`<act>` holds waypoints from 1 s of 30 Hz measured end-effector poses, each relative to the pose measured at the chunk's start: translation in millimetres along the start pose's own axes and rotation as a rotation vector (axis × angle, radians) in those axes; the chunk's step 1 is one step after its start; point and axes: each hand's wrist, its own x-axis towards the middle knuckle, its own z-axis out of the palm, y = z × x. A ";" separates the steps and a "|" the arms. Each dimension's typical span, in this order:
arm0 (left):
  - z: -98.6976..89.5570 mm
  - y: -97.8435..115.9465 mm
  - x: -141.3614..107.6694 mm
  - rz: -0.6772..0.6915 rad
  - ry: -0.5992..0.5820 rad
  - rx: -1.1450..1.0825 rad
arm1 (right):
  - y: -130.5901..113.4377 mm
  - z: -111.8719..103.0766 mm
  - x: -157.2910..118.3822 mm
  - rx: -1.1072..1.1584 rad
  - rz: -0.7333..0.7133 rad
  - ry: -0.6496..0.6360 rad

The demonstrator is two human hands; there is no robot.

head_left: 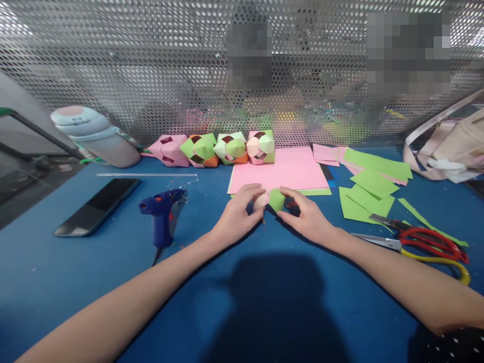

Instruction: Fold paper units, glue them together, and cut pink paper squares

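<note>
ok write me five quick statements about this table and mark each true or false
1. The left hand and right hand together hold a small pink and green paper piece. True.
2. The scissors have two blue handles. False: one is red, the other yellow.
3. The smartphone lies left of the hot glue gun. True.
4. Only two folded paper ornaments sit along the perforated metal screen. False: four do.
5. The pink paper sheet lies beyond the hands. True.

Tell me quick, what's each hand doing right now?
Left hand: fingers curled, holding the pale side of the folded paper.
Right hand: fingers curled, holding the green side.
</note>
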 end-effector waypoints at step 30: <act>7.1 6.4 -5.9 0.294 0.033 0.367 | 50.4 -156.9 -54.2 -1.229 0.125 -0.116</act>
